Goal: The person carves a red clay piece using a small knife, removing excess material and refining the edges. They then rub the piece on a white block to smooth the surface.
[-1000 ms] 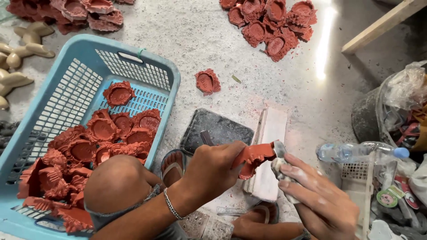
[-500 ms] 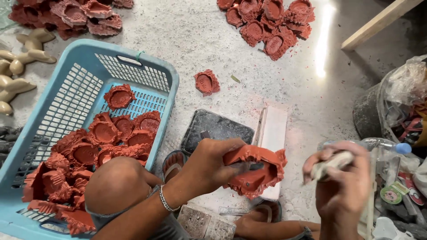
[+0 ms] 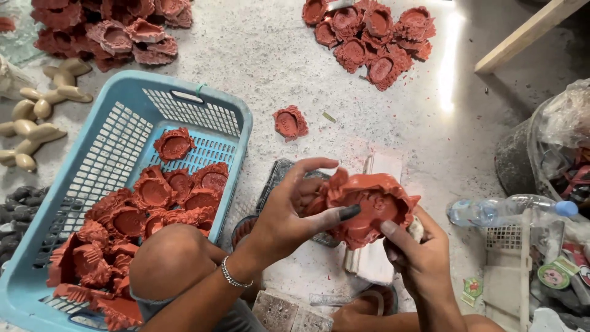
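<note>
Blue basket [image 3: 92, 154] at left holds a pile of red rubber moulds, within arm's reach. Left hand [image 3: 289, 215] and right hand [image 3: 418, 258] both pinch one red mould [image 3: 369, 206] at its rim, cavity tilted up toward the face, over a white slab [image 3: 381, 166]

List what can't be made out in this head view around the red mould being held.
- Mould: its back and near edge are covered by the left hand and right hand.
- A pale object in the right hand: mostly hidden behind the mould, kind unclear.
- Basket: near corner cut off by the bottom edge, part hidden by the knee.
- Bottle: contents too glary to tell.
</note>
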